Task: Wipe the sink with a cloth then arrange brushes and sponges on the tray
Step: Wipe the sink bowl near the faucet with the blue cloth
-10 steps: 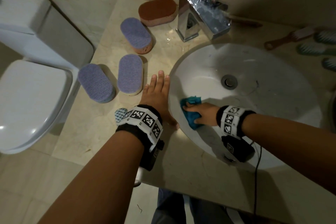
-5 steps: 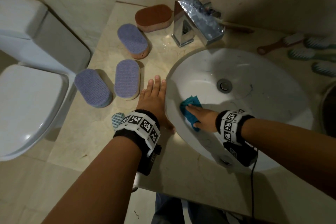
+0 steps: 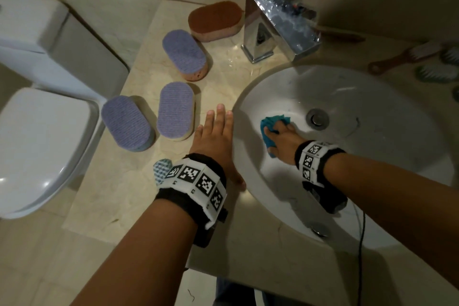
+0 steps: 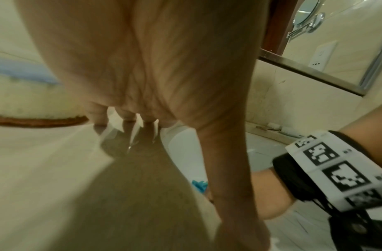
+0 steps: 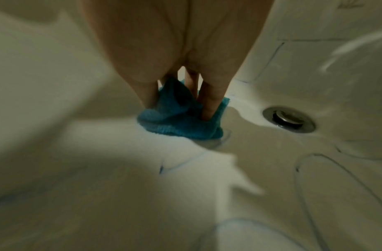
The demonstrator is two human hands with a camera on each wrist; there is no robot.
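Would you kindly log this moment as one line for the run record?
step: wiping sink | right hand: pressing cloth near drain | left hand: flat on counter | sponges: untouched

No readable words, brands or numbers are showing anywhere. The only signs are square black-and-white coded markers printed on the white band over a black cuff on the left wrist [image 3: 196, 182] and on the matching white band on the right wrist [image 3: 313, 156]. Tiny dark marks are sitting beside each marker, possibly digits, but they are too small and blurred to read. The chrome block-shaped faucet [image 3: 280, 22] is showing no legible logo.
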